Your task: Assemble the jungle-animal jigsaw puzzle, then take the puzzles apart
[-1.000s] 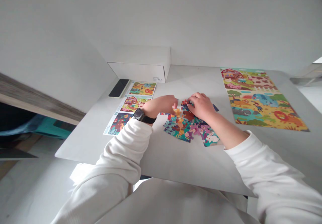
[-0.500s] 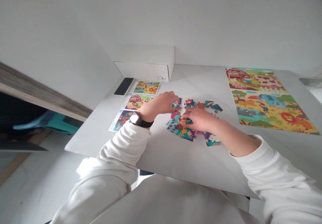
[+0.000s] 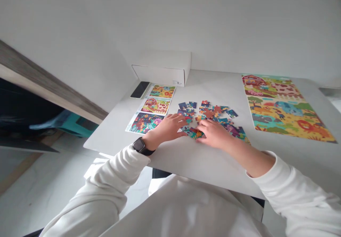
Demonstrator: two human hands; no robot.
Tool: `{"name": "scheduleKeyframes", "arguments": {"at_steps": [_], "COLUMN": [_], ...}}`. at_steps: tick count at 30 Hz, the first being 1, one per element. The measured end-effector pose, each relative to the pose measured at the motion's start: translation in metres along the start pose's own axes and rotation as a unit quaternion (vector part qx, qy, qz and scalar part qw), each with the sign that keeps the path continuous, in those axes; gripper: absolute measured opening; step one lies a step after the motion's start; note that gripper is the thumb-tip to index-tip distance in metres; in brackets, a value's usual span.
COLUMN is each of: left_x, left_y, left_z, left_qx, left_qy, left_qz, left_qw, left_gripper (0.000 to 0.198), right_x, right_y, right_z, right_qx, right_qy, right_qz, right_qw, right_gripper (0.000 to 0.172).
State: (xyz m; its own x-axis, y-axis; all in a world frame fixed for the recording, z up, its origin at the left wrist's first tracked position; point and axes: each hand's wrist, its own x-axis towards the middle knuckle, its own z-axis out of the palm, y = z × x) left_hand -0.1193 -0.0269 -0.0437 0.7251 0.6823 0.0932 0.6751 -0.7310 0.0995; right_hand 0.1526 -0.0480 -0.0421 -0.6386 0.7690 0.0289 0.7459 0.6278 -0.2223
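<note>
Several colourful puzzle pieces lie on the white table, loose and joined. My left hand (image 3: pixel 172 127), with a smartwatch (image 3: pixel 139 145) on its wrist, curls around the left side of a joined group of puzzle pieces (image 3: pixel 195 133), thumb low and fingers above. From the other side, my right hand (image 3: pixel 214 133) grips the same group, its thumb at the lower edge. My fingers partly cover it. Just beyond are brown pieces (image 3: pixel 209 113) and dark blue pieces (image 3: pixel 187 105). More joined pieces (image 3: pixel 235 131) show to the right of my right hand.
A picture sheet (image 3: pixel 153 105) with three scenes lies left of the pieces, beside a phone (image 3: pixel 140 89). Behind them a white box (image 3: pixel 160 73) stands against the wall. At the right lie assembled farm and safari pictures (image 3: pixel 286 111). The table's (image 3: pixel 183 159) front edge is close to my body.
My left hand has moved down from the upper-left pieces to the lower group. My right hand has shifted to that group's right side, uncovering the brown pieces. The view has shifted slightly.
</note>
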Motion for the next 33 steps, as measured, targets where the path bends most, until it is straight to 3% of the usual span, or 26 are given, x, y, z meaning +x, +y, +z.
{"name": "scheduleKeyframes", "arguments": {"at_steps": [3, 7, 13, 16, 21, 25, 29, 33], "left_x": [-0.003, -0.001, 0.001, -0.004, -0.011, -0.003, 0.016, 0.03], "left_y": [0.002, 0.008, 0.012, 0.012, 0.012, 0.026, 0.057, 0.083], "left_z": [-0.001, 0.004, 0.012, 0.012, 0.01, 0.01, 0.015, 0.019], "left_qx": [0.025, 0.019, 0.002, -0.004, -0.01, -0.029, -0.057, -0.016], "left_qy": [0.023, 0.043, 0.049, 0.052, 0.075, 0.092, 0.059, 0.03], "left_qz": [-0.007, 0.036, 0.044, 0.024, -0.039, -0.039, -0.009, -0.027], "left_qw": [0.999, 0.998, 0.998, 0.998, 0.996, 0.995, 0.997, 0.999], "left_gripper": [0.053, 0.05, 0.033, 0.03, 0.045, 0.046, 0.049, 0.056], "right_x": [-0.008, -0.013, -0.003, -0.002, -0.025, -0.042, -0.041, -0.04], "right_y": [-0.007, -0.008, 0.001, 0.008, 0.026, 0.038, 0.033, 0.029], "right_z": [0.004, 0.005, 0.01, 0.009, 0.003, 0.005, 0.006, 0.002], "right_qx": [-0.011, 0.001, 0.061, 0.064, 0.059, 0.045, 0.03, -0.003], "right_qy": [0.009, 0.043, 0.182, 0.216, 0.122, 0.053, 0.045, 0.062], "right_qz": [0.012, 0.018, 0.047, 0.044, 0.008, -0.043, -0.032, 0.003], "right_qw": [1.0, 0.999, 0.98, 0.973, 0.991, 0.997, 0.998, 0.998], "right_gripper": [0.037, 0.037, 0.041, 0.041, 0.036, 0.035, 0.026, 0.022]}}
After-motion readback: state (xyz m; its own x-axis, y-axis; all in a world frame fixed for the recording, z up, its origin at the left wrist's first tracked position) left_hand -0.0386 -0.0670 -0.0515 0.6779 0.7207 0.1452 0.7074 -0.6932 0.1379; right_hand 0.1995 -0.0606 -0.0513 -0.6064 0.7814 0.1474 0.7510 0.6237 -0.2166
